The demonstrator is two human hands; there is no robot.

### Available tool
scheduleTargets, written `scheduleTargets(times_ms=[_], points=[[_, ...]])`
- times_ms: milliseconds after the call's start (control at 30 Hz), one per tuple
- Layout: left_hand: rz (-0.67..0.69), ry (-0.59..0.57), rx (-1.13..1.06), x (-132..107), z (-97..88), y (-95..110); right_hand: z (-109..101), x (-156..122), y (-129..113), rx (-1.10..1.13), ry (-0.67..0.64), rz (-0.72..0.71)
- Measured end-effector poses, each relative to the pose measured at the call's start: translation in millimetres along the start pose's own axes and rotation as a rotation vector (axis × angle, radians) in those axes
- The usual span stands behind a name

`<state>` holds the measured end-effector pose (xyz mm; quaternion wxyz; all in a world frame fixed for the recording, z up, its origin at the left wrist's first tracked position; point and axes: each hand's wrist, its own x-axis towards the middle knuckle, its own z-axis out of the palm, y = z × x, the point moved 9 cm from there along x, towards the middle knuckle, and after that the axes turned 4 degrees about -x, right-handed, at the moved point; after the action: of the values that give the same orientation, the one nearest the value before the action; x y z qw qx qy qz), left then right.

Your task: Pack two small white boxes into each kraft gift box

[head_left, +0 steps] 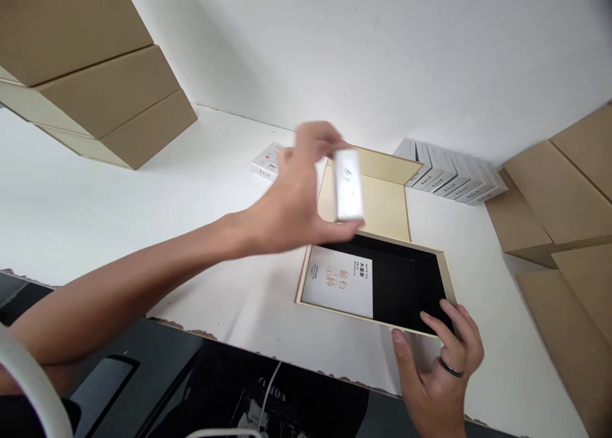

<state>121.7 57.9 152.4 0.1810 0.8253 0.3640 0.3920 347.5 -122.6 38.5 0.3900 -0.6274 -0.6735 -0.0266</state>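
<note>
My left hand (299, 192) holds a small white carton (349, 184) up on edge, fingers at its top and thumb under its lower end. The carton hangs above the far side of an open gift box (448, 275) with a black interior, its cream lid (382, 202) folded back. Inside, a white printed carton (337, 282) lies flat in the left part; black bottom shows to the right. My right hand (442, 361), with a dark ring, grips the gift box's near right corner, thumb outside the rim and fingers over it.
Another white carton (265, 162) lies behind my left hand. Several white cartons (449, 173) stand in a row at the back right. Brown boxes are stacked at the left (95, 62) and right (549, 189). The white table's ragged near edge (329, 374) runs close to me.
</note>
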Motion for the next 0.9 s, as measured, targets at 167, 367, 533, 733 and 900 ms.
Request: scheduleTargets(times_ms=[167,367,533,733,900], points=[[0.202,-0.288,0.119,-1.6,35.1,64.5,-0.4,0.8,-0.1,-0.001,0.008,-0.004],[0.289,-0.405,0.225,2.6,46.4,64.6,0.9,-0.1,1.5,0.012,-0.003,0.012],[0.322,-0.435,0.158,-1.7,46.6,60.3,0.7,-0.9,0.8,0.018,0.004,0.013],[0.355,-0.553,0.227,-6.3,54.6,56.9,1.5,-1.4,1.1,0.024,0.006,0.015],[0.345,-0.536,0.272,0.7,59.6,45.2,1.6,-2.4,2.1,0.028,0.007,0.012]])
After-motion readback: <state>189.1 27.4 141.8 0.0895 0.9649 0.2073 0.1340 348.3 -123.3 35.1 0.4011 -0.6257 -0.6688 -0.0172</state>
